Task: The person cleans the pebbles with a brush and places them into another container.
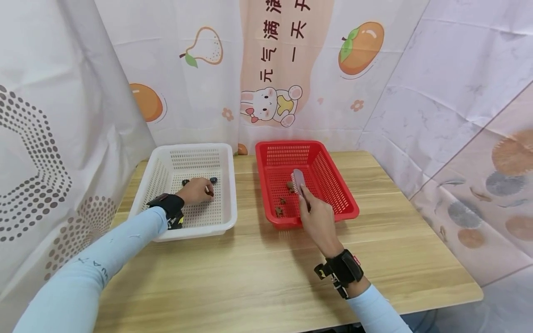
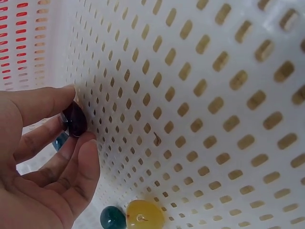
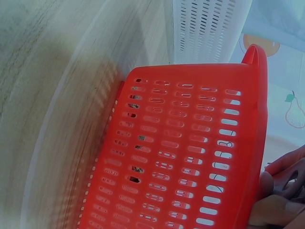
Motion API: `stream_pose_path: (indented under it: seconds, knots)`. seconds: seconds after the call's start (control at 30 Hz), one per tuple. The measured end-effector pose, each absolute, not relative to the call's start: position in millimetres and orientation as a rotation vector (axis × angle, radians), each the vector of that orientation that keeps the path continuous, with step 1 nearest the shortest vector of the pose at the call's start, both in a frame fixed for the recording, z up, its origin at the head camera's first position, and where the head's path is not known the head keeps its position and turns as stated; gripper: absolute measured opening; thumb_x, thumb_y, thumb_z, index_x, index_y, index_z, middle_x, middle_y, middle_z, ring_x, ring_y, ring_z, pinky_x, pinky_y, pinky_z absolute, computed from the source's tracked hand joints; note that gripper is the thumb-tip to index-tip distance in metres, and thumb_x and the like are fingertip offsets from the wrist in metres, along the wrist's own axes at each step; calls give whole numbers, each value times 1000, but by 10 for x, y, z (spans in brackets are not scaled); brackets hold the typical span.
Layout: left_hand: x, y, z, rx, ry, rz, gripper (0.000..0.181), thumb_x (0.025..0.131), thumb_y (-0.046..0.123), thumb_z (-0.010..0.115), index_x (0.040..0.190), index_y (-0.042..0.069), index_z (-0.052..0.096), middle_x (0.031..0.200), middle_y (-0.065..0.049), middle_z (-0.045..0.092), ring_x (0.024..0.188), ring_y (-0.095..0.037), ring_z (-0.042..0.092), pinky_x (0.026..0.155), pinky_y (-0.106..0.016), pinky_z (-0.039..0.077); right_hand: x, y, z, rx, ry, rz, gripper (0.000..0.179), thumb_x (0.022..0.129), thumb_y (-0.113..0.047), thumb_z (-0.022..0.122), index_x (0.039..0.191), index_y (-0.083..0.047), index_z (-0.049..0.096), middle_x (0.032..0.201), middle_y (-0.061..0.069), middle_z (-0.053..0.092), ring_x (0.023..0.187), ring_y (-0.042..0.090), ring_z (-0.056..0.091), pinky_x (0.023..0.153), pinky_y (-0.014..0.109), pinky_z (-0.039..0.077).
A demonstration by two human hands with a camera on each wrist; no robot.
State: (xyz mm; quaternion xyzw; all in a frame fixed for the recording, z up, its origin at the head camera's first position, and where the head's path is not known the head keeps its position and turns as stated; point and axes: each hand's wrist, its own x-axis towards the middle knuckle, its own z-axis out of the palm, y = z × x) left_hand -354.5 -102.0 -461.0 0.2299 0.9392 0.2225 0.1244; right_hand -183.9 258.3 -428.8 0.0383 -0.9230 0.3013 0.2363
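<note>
My left hand (image 1: 207, 188) reaches into the white perforated basket (image 1: 226, 159) and pinches a dark purple rounded bead (image 2: 75, 119) between thumb and fingers (image 2: 43, 107) against the basket floor. A teal bead (image 2: 112, 218) and a yellow bead (image 2: 144, 215) lie close by. My right hand (image 1: 306, 203) grips a small pinkish brush (image 1: 297, 179) by its handle, holding its head over the floor of the red basket (image 1: 333, 185). Small brown bits (image 1: 279, 211) lie on the red basket's floor near the brush.
Both baskets stand side by side at the back of a wooden table (image 1: 258, 273). Printed curtains close in the back and both sides. The right wrist view shows the red basket's outer wall (image 3: 181, 152) and the white basket (image 3: 209, 28) beyond it.
</note>
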Motion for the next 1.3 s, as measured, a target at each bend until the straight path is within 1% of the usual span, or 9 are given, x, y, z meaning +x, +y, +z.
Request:
stream_pose_path:
  seconds: [0.23,0.4,0.5,0.63,0.8,0.9,1.03,1.17,1.3]
  knots:
    - [-3532,-935,-4582,661,2718,606,15,88,9,81,97,2,72,90,-8,69,80,-22,63,74,-39,50,-1817,2631,-4312,84,-2532,829,39,103,-14,63,141,-2,61,56,-3,37,46,10,33,45,25,27]
    - [-3543,-870,-4542,654,2716,577,29,89,12,81,110,-3,70,100,-13,70,83,-23,61,75,-38,49,-1805,2695,-4326,96,-2497,846,38,103,-14,62,139,0,62,56,-4,36,46,8,32,45,25,26]
    - [-3573,-813,-4473,646,2731,591,30,91,14,78,113,-4,69,102,-14,69,81,-23,59,72,-37,48,-1797,2778,-4326,96,-2468,870,38,103,-13,62,138,1,63,56,-5,36,45,7,30,43,24,24]
    - [-3612,-683,-4280,678,2765,670,23,95,14,72,109,-4,70,99,-15,70,82,-26,62,73,-40,50,-1785,2950,-4311,60,-2452,872,37,103,-12,61,138,1,63,54,-5,34,43,6,27,41,24,22]
    - [-3669,-471,-3984,770,2796,798,20,98,15,67,109,-2,70,104,-19,71,96,-32,66,81,-46,54,-1775,3163,-4302,-16,-2445,851,37,103,-11,61,138,-2,64,54,-3,34,42,8,28,41,26,23]
    - [-3702,-311,-3812,884,2829,761,18,98,14,66,106,-2,70,104,-19,70,99,-34,65,86,-47,52,-1786,3223,-4307,-50,-2455,873,38,103,-14,61,140,-4,63,53,-3,33,42,10,27,42,27,23]
    - [-3728,-30,-3613,1025,2846,653,16,96,11,67,104,-2,71,103,-18,70,99,-33,64,89,-47,51,-1816,3218,-4321,-73,-2479,913,39,104,-18,60,142,-6,62,52,-4,32,43,9,26,42,27,22]
    - [-3739,292,-3465,1091,2812,607,15,95,12,67,102,-1,71,98,-15,70,93,-31,62,86,-45,52,-1841,3174,-4319,-65,-2476,918,39,104,-18,60,141,-6,63,53,-4,33,43,11,28,42,27,22]
    - [-3761,584,-3422,1119,2760,548,14,97,16,70,100,2,71,90,-10,68,84,-26,60,76,-38,50,-1873,3114,-4284,-34,-2491,921,39,104,-17,61,141,-5,63,53,-4,33,43,11,29,43,28,24]
